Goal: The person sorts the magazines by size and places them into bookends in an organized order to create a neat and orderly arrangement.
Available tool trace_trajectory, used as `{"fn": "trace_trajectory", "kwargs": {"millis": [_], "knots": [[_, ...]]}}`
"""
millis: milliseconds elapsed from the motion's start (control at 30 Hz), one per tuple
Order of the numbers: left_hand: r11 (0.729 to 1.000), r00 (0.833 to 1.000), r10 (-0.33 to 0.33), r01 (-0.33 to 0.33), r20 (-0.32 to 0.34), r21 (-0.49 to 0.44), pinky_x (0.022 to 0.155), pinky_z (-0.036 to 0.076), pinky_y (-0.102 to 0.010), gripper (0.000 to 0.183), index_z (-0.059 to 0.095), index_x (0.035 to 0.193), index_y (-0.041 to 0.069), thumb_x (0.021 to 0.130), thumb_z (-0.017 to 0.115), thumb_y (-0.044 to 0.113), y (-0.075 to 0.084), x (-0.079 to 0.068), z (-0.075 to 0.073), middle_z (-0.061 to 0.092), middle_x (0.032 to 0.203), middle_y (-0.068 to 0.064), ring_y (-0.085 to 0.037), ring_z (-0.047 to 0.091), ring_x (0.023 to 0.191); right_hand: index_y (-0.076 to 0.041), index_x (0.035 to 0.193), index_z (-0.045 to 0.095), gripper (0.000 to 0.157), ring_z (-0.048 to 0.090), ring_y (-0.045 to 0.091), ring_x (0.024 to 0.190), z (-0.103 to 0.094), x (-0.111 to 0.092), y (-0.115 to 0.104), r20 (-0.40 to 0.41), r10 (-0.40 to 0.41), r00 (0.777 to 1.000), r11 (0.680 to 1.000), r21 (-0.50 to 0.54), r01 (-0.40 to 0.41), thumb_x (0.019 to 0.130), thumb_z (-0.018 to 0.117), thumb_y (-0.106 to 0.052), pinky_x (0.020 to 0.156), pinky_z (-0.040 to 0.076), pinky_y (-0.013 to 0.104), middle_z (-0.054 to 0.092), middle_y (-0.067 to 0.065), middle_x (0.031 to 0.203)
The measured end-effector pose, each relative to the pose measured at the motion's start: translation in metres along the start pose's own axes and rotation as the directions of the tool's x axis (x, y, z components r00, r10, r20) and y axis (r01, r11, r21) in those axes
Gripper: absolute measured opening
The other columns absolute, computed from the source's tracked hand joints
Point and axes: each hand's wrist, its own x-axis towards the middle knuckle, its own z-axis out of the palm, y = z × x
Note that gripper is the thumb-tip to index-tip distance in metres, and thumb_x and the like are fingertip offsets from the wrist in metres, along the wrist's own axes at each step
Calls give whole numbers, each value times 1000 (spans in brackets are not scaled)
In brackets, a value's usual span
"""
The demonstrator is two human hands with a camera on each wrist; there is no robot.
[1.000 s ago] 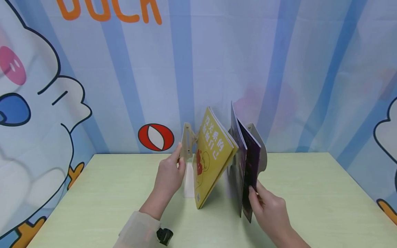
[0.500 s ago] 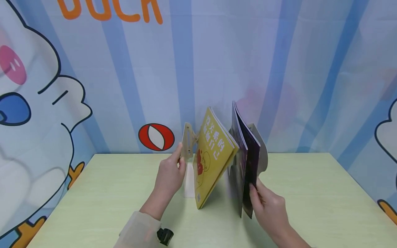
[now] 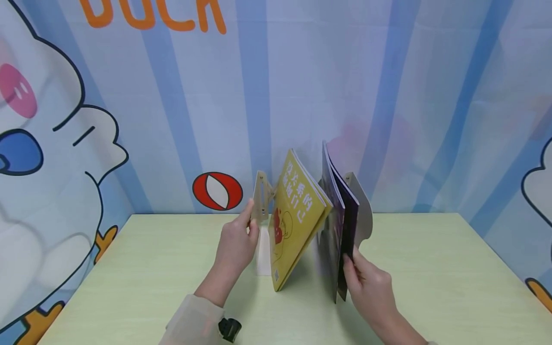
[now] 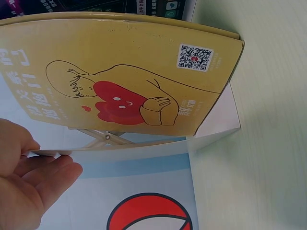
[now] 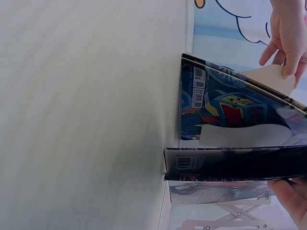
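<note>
Near the table's middle an expandable bookend (image 3: 262,258) stands, with a crossed scissor link (image 4: 107,138) behind the books. With thumb and fingers, my left hand (image 3: 235,242) pinches the upright beige end plate (image 3: 260,194) on its left. A yellow book (image 3: 291,235), with white lettering and a red heart, leans at a slant beside that plate. My right hand (image 3: 371,287) pinches the lower front edge of a thin dark book (image 5: 235,163). Another dark book (image 3: 333,239) stands just left of it, and the curved right end plate (image 3: 364,211) rises behind.
The pale green table (image 3: 427,268) reaches back to a blue striped cloth backdrop (image 3: 215,96) with cartoon duck prints. A black band (image 3: 229,328) sits by the left sleeve (image 3: 194,321).
My right hand has shifted slightly left and up with its dark book, which now stands closer to the dark book beside it. My left hand and the yellow book stay put.
</note>
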Motion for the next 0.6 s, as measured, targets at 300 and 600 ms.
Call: {"fn": "trace_trajectory", "kwargs": {"millis": [300, 600], "knots": [[1000, 1000, -3, 3, 4, 10, 44, 38, -15, 52, 42, 142, 6, 92, 57, 9, 0, 0, -1, 59, 68, -8, -7, 42, 47, 1, 111, 67, 35, 51, -1, 50, 0, 0, -2, 10, -13, 1000, 1000, -10, 13, 77, 66, 9, 42, 41, 9, 72, 11, 76], [1000, 1000, 4, -4, -2, 3, 44, 39, -15, 51, 42, 141, 4, 93, 57, 9, 0, 0, 0, 63, 72, -10, -7, 44, 48, -2, 111, 65, 34, 65, 6, 59, -1, -2, -2, 58, -11, 998, 1000, -27, 13, 78, 67, 7, 52, 49, 10, 72, 7, 79]]}}
